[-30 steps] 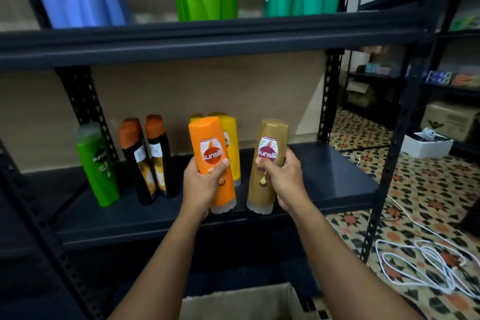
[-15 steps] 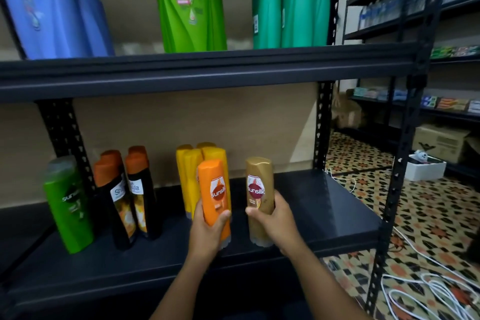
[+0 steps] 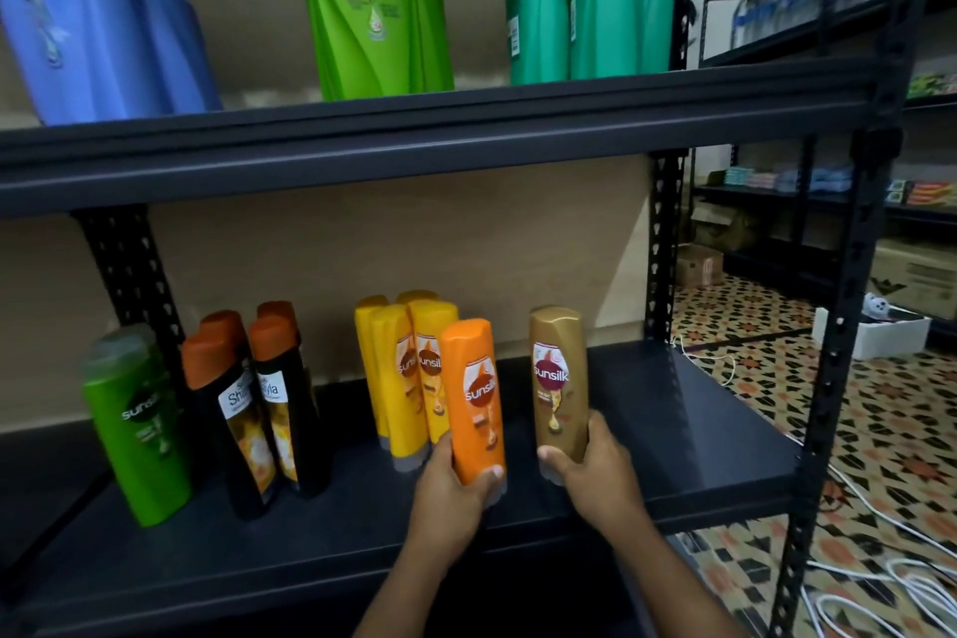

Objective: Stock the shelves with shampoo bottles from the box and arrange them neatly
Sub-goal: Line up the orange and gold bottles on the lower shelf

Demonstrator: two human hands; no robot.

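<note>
While both hands gripped bottles at lower shelf [image 3: 689, 435] front: left hand [image 3: 455, 503] curled round orange bottle [image 3: 475, 404]; right hand [image 3: 595, 477] round gold bottle [image 3: 558, 378] at 3 o'clock, apart. Yellow bottles [image 3: 409, 373] stood at orange's 11 o'clock, behind.

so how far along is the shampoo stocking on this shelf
Partly done. Already standing on the lower shelf: a green bottle, black bottles with orange caps and a cluster of yellow bottles. In hand: the left hand grips an orange bottle and the right hand a gold bottle, both low by the shelf. Left: release and straighten them; the shelf's right end is bare. The box isn't in view.
</note>
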